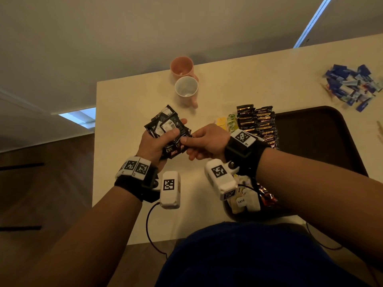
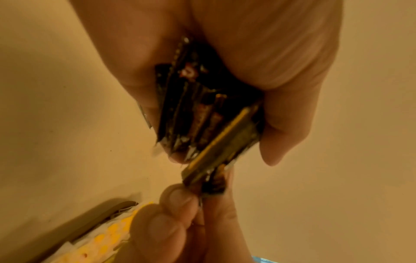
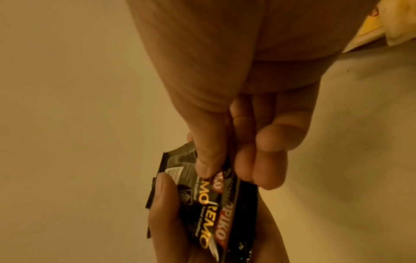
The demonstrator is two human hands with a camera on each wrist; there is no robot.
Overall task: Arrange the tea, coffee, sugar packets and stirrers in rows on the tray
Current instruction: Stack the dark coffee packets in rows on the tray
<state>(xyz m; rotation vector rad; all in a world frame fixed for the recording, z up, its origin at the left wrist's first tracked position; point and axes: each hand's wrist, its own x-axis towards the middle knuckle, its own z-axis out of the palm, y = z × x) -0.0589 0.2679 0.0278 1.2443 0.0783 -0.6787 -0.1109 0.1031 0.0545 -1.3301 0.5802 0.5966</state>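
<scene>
Nearest us, a bowl (image 1: pixel 230 212) of tea bags sits at the table's (image 1: pixel 128 112) near edge. Above it our left hand (image 1: pixel 154 145) is clamped round a fanned stack of coffee sachets (image 1: pixel 165 126), while our right hand (image 1: pixel 207 142) pinches one sachet (image 1: pixel 183 145) by its corner, thumb against forefinger. Beyond, a row of coffee packets (image 1: pixel 259 123) lines the tray's (image 1: pixel 323 129) left edge; the sugar packets (image 1: pixel 350 87) lie at the far right corner. Our worry: tugging could loosen the fan and scatter sachets across the table.
</scene>
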